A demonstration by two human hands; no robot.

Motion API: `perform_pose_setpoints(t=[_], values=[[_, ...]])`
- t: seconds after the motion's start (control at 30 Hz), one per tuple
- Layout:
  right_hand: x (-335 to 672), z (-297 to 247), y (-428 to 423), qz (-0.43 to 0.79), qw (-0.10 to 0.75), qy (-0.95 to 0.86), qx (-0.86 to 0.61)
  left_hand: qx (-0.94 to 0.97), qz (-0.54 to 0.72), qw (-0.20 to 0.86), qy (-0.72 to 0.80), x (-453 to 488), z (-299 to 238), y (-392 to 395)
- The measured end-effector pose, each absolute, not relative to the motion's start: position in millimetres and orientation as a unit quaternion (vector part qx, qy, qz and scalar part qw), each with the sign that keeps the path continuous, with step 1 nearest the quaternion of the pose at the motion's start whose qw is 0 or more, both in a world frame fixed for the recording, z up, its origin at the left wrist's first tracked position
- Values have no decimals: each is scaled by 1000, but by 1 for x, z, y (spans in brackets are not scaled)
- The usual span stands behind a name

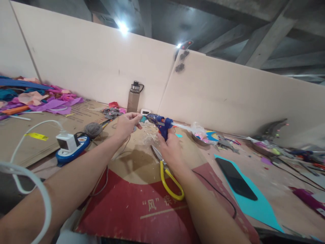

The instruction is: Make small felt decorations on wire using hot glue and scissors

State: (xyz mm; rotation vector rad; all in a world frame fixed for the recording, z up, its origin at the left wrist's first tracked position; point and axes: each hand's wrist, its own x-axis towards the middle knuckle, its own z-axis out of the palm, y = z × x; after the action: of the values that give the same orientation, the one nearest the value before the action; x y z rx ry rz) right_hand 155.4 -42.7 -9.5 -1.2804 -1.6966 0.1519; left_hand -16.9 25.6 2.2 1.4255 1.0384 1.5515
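Observation:
My right hand [172, 146] is wrapped round the handle of a blue hot glue gun [166, 124]. A whitish glue stick [182, 127] juts out of its back end. The gun's nozzle points left, towards my left hand [127, 126], whose thumb and finger are pinched together. A small teal piece [143, 119] shows at those fingertips, close to the nozzle; whether they touch I cannot tell. Under my right wrist lies a pair of yellow-handled scissors [163, 176], partly hidden, on a red and brown cardboard sheet [122, 200].
A grey bottle [133, 98] stands by the white partition [101, 64]. On the left are a blue power strip [72, 154], grey yarn [93, 129] and coloured scraps [58, 101]. To the right, a black phone [236, 178] rests on turquoise sheet [264, 211], near a bowl of scraps [203, 139].

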Motion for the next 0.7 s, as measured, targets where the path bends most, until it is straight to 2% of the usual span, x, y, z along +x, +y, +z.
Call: perform_pose_setpoints(t=[0.5,0.57,0.7], values=[[160,-10,-37,80,516,-653,-548,549,604,418,398,-16,5,23],[164,-14,-29,126,529,-630,-555,545,603,435,388,-15,5,23],[173,-23,-9,305,550,-574,-524,538,601,474,353,-13,2,25]])
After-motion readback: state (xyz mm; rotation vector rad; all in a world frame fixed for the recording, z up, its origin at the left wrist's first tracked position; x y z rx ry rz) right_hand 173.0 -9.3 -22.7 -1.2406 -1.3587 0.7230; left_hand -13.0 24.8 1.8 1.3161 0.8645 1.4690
